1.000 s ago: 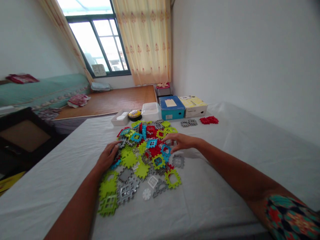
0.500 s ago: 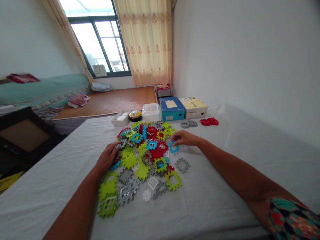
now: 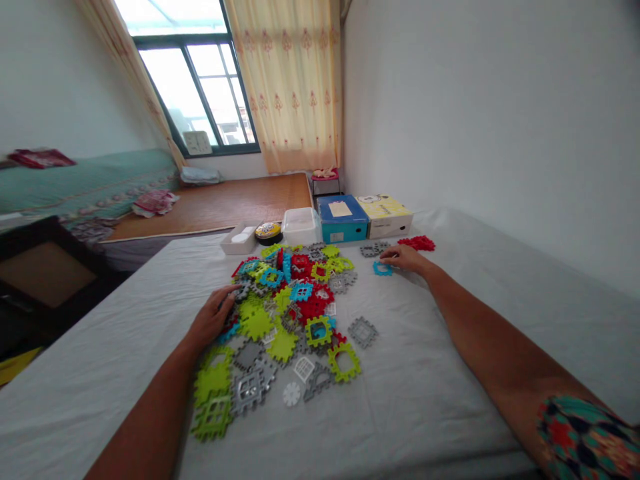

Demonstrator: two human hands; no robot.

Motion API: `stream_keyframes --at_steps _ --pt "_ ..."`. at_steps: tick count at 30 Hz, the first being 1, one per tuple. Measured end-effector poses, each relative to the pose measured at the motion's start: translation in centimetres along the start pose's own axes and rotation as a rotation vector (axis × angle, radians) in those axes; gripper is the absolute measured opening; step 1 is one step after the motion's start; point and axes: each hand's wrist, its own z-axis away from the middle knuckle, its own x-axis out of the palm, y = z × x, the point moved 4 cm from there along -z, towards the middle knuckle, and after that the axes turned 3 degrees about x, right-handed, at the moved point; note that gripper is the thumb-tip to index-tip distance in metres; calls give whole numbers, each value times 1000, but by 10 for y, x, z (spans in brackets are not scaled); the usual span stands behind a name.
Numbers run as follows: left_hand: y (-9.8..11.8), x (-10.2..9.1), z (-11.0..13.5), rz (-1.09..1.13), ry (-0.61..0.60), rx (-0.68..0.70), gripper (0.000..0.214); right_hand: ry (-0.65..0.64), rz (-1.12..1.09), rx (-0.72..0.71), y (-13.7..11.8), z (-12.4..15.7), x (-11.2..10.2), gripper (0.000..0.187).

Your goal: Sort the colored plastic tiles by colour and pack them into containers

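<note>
A heap of interlocking plastic tiles in lime green [image 3: 256,320], red [image 3: 314,303], blue and grey [image 3: 364,331] lies on the white cloth. My right hand [image 3: 406,257] pinches a blue open-centred tile [image 3: 383,268] at its right edge, low over the cloth and just in front of a few grey tiles [image 3: 374,249]. At the heap's left side rests my left hand [image 3: 215,313], its fingers loosely stretched out against the grey tiles there and gripping none of them. A group of red tiles [image 3: 417,243] sits behind my right hand.
Along the far edge stand a white tray [image 3: 235,245], a round yellow-and-black tin [image 3: 269,232], a clear plastic box [image 3: 300,227], a blue box [image 3: 345,230] and a yellow-and-white box [image 3: 390,227]. The wall [image 3: 480,120] runs along the right. Beyond is a brown mat-covered bed [image 3: 240,200].
My right hand has carried the blue tile from the heap's right side, away and to the right, close to the grey tiles. My left hand has stayed at the heap.
</note>
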Motion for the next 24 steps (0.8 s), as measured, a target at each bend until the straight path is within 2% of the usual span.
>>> stream_keyframes --at_steps 5,8,12,16,20,22,24 --pt "-4 0 -1 7 1 3 59 -188 86 -36 -8 5 5 63" --pt "-6 1 -2 -2 -3 5 59 -240 131 -26 -10 11 1 64" --pt "-7 2 -2 -1 -6 0 60 -284 87 -30 -21 20 -4 63" --pt "-6 2 -1 8 -10 -5 59 -389 -8 -151 -63 29 10 62" --pt "-5 1 0 7 -4 -6 56 -572 -71 -364 -120 42 43 59" --pt "-4 1 0 9 -4 -1 55 -534 -74 -430 -138 44 60 51" --pt "-3 1 0 8 -4 3 55 -344 -34 -462 -143 40 71 42"
